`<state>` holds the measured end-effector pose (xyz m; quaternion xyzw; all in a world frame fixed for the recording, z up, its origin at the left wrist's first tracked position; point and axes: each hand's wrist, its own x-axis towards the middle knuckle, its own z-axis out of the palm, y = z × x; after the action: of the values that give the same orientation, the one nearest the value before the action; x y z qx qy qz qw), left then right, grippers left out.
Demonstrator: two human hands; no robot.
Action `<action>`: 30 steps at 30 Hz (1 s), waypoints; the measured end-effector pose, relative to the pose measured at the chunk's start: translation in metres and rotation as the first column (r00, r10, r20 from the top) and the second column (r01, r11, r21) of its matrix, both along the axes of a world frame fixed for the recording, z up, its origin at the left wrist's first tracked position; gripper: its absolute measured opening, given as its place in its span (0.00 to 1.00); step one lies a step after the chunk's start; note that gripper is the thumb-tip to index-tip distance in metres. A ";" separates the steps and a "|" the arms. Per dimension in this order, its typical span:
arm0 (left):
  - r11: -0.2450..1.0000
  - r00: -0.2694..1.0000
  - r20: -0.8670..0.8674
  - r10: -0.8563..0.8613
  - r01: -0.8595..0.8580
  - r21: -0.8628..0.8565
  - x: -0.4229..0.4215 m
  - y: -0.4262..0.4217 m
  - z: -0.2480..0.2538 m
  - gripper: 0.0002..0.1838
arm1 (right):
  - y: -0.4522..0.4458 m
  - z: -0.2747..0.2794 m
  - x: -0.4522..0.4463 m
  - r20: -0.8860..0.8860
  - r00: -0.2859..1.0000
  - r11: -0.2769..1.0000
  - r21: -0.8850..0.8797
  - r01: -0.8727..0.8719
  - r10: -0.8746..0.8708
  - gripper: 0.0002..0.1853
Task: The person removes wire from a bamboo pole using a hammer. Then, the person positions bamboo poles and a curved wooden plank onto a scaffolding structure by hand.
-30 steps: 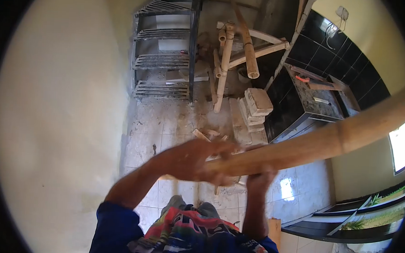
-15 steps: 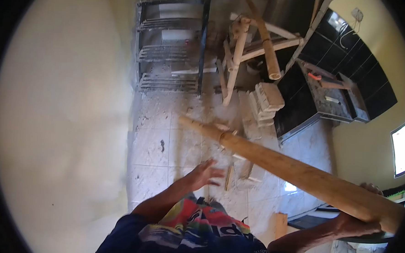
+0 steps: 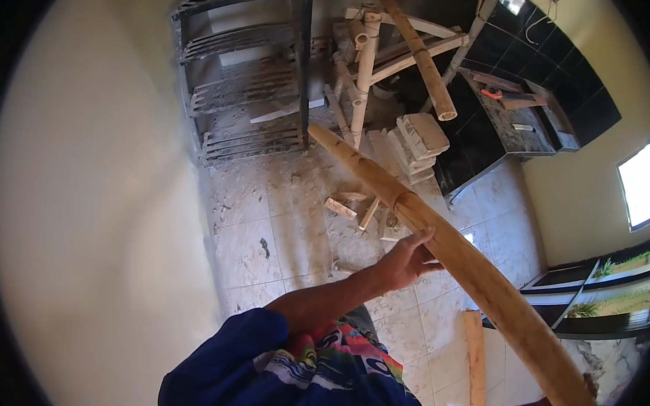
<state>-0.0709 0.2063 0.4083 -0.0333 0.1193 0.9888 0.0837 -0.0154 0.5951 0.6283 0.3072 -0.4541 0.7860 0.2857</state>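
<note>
Head view: left fingers [image 3: 419, 241] and right fingers [image 3: 590, 384] around bamboo pole [image 3: 476, 273] over littered tiles [image 3: 304, 246], pale wall [image 3: 103, 228] alongside.

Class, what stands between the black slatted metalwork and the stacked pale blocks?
In the head view, a bamboo frame stands between the metalwork and the blocks; the long bamboo pole passes just below it in the picture.

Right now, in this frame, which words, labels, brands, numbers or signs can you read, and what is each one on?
No complete text can be read.
Shirt, front: large printed lettering, creased and cut off; no word is legible.
Shirt, lower edge by the right arm: small pale print, too small and blurred to read.
Bamboo pole: no writing visible.
</note>
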 end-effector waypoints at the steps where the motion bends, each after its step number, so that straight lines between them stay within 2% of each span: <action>1: 0.999 0.999 -0.037 -0.040 0.040 -0.008 -0.003 0.001 0.003 0.26 | -0.025 0.000 0.008 -0.006 0.937 0.932 -0.106 0.347 -0.349 0.34; 2: 0.999 0.998 -0.044 -0.042 0.042 -0.008 -0.006 0.000 0.009 0.26 | -0.039 0.000 0.008 0.024 0.759 0.739 -0.213 0.640 -0.651 0.31; 3: 0.998 0.994 -0.094 -0.060 0.059 -0.022 -0.009 -0.003 0.015 0.26 | -0.035 -0.002 0.011 0.019 0.760 0.738 -0.220 0.637 -0.650 0.31; 5: 0.997 0.985 -0.157 -0.075 0.070 -0.039 -0.018 -0.006 0.026 0.28 | -0.020 -0.011 0.018 -0.133 0.835 0.845 -0.037 0.534 -0.534 0.27; 6: 0.996 0.984 -0.159 -0.075 0.068 -0.050 -0.024 -0.009 0.030 0.28 | -0.019 -0.016 0.013 -0.129 0.836 0.845 -0.048 0.533 -0.534 0.27; 11: 0.990 0.976 -0.210 -0.055 0.026 -0.136 -0.061 -0.026 0.055 0.27 | -0.040 -0.030 -0.008 -0.160 0.460 0.476 -0.082 0.876 -0.873 0.26; 12: 0.989 0.975 -0.213 -0.061 0.031 -0.144 -0.070 -0.030 0.059 0.27 | -0.044 -0.031 -0.012 -0.155 0.455 0.471 -0.088 0.878 -0.877 0.26; 14: 0.987 0.965 -0.258 -0.038 -0.004 -0.161 -0.089 -0.041 0.068 0.25 | -0.054 -0.038 -0.019 -0.031 0.715 0.693 -0.279 0.665 -0.698 0.27; 15: 0.986 0.964 -0.260 -0.046 0.002 -0.168 -0.096 -0.047 0.073 0.25 | -0.060 -0.041 -0.023 -0.027 0.711 0.687 -0.286 0.668 -0.703 0.27; 17: 0.976 0.968 -0.250 -0.028 -0.028 -0.217 -0.112 -0.063 0.082 0.25 | -0.073 -0.046 -0.031 0.038 0.873 0.820 -0.325 0.471 -0.486 0.27; 20: 0.967 0.966 -0.257 -0.038 -0.029 -0.252 -0.138 -0.096 0.085 0.25 | -0.112 -0.057 -0.049 0.053 0.812 0.779 -0.253 0.573 -0.581 0.26; 23: 0.967 0.962 -0.269 -0.037 -0.033 -0.254 -0.165 -0.133 0.086 0.26 | -0.170 -0.062 -0.064 0.063 0.796 0.742 -0.322 0.587 -0.602 0.23; 24: 0.967 0.963 -0.267 -0.024 -0.045 -0.251 -0.170 -0.147 0.085 0.26 | -0.163 -0.077 -0.059 0.079 0.775 0.721 -0.315 0.617 -0.628 0.23; 25: 0.959 0.957 -0.288 -0.046 -0.039 -0.281 -0.175 -0.162 0.088 0.25 | -0.134 -0.103 -0.052 0.021 0.955 0.892 -0.353 0.283 -0.294 0.33; 26: 0.960 0.959 -0.273 -0.079 0.000 -0.280 -0.181 -0.178 0.088 0.25 | -0.158 -0.094 -0.047 -0.042 0.996 0.929 -0.360 -0.089 0.079 0.48; 27: 0.954 0.947 -0.299 -0.118 0.025 -0.299 -0.188 -0.193 0.090 0.25 | -0.182 -0.090 -0.051 0.240 0.858 0.654 -0.564 0.504 -0.455 0.54; 28: 0.947 0.933 -0.328 -0.150 0.041 -0.317 -0.194 -0.205 0.093 0.25 | -0.194 -0.086 -0.043 0.247 0.842 0.642 -0.555 0.529 -0.479 0.54; 30: 0.934 0.936 -0.299 -0.186 0.074 -0.349 -0.208 -0.222 0.089 0.25 | -0.217 -0.110 -0.052 0.314 0.856 0.652 -0.554 0.517 -0.411 0.55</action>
<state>-0.2791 -0.0156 0.4972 0.1258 0.2984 0.9382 0.1218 -0.0673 0.3780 0.5178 0.0048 -0.2543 0.8123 0.5248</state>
